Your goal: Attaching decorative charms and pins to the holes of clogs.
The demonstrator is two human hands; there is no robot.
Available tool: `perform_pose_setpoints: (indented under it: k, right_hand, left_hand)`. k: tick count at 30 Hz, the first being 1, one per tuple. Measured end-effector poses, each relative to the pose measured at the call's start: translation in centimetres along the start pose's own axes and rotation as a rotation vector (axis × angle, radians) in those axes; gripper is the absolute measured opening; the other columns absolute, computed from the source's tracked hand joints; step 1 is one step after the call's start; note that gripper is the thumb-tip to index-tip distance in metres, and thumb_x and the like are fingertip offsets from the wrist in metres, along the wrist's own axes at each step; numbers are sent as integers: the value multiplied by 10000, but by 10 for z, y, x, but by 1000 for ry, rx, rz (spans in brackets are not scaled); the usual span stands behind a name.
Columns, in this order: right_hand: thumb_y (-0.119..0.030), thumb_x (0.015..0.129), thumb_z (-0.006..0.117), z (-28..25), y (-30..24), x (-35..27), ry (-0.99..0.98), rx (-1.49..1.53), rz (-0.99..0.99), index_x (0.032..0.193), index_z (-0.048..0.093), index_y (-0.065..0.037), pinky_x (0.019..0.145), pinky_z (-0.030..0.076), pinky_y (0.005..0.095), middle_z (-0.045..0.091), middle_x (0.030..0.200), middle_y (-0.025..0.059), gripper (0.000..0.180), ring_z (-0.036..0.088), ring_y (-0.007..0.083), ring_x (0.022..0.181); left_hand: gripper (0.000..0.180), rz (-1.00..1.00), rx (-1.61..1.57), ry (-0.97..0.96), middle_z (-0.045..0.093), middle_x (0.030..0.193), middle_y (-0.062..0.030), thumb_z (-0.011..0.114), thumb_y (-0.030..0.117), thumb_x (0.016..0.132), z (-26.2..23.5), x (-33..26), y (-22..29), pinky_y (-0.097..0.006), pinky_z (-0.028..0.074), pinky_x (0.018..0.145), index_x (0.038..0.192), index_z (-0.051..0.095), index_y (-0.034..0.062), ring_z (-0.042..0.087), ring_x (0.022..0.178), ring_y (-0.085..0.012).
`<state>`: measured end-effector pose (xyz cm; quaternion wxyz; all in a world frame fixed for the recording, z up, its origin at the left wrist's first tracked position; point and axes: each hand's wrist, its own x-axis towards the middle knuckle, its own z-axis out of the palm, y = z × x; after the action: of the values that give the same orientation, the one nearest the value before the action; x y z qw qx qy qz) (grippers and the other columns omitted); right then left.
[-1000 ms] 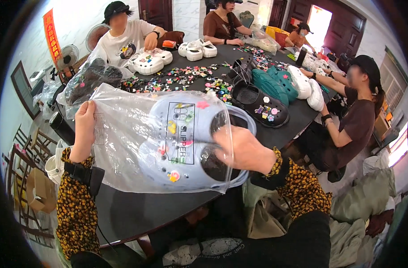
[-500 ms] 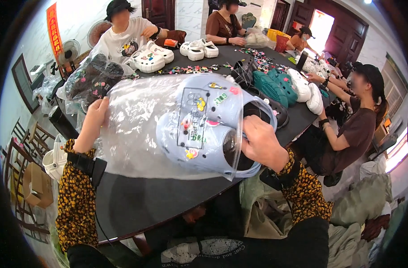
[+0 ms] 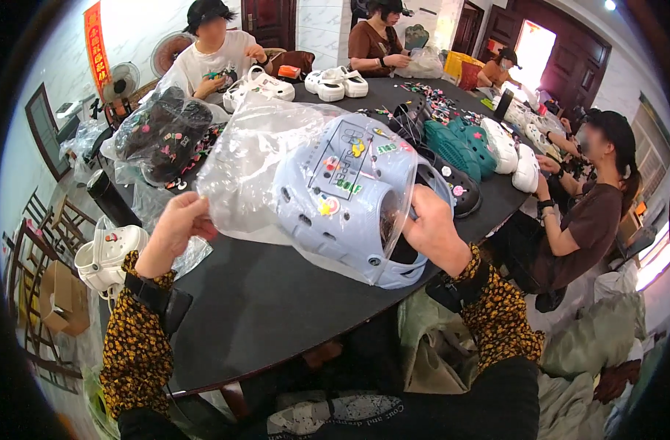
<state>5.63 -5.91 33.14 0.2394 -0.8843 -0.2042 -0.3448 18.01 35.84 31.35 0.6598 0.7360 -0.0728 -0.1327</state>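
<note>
A pair of light blue clogs (image 3: pixel 294 198) with colourful charms lies mostly inside a clear plastic bag (image 3: pixel 239 158) with dark printing. Their heel ends stick out of the bag's mouth on the right. My right hand (image 3: pixel 439 229) is closed on the clogs by their foot openings, at the bag's edge; its fingertips are partly hidden. At the bag's near left corner, my left hand (image 3: pixel 177 229) pinches the plastic between thumb and fingers. Clogs and bag are tilted above the dark table (image 3: pixel 269 308).
Bagged black clogs (image 3: pixel 162 139), a black bottle (image 3: pixel 111 198) and white clogs (image 3: pixel 109 257) are at the left. Black clogs (image 3: pixel 459 192), green clogs (image 3: pixel 459 147) and white clogs (image 3: pixel 525 167) line the right. Loose charms (image 3: pixel 434 95) lie farther back. Several people work around the table.
The bag's closed end has swung up and away, and the clogs have tilted. My left hand has moved down and slightly right along the bag to its near corner. My right hand keeps its grip.
</note>
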Motion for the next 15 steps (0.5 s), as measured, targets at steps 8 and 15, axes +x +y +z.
perform_pose_setpoints:
  k: [8,15]
  right_hand:
    - [-113,730,668,-6,-4,-11,-169,-226,-241,875,548,-17,705,477,410,558,807,131,212,567,318,804]
    - [-117,731,679,-6,-5,-16,-207,-109,-176,883,549,-4,698,475,428,566,823,146,230,568,345,808]
  left_hand:
    - [213,82,-211,446,625,776,-53,556,273,939,-74,14,3,-297,483,482,1000,582,70,585,556,-150]
    - [153,102,-265,468,559,727,-30,569,235,924,-84,35,-6,-333,456,479,974,564,91,546,551,-150]
